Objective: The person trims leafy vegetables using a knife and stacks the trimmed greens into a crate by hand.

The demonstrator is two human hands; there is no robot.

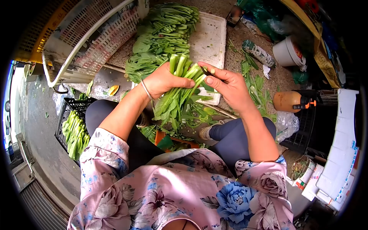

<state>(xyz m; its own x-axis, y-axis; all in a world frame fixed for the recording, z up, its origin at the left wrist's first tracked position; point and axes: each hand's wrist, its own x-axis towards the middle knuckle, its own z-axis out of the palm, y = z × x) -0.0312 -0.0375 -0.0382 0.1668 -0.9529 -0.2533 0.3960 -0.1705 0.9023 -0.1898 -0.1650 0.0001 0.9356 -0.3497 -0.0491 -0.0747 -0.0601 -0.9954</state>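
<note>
Orange rounded plastic spray bottle (285, 101) — crumpled clear plastic bag (286, 126) positioned just beside it. White round plastic bucket (284, 53): located beyond the bottle. White rectangular foam box (337, 142): right side.

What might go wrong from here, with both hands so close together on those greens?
The right hand seems to hold a small dark blade at the stem ends; a slip might nick a finger. The left hand grips a thick bunch, so a few stems could slide loose. The heaped greens reach past the white tray's edge, and some might tumble off.
</note>
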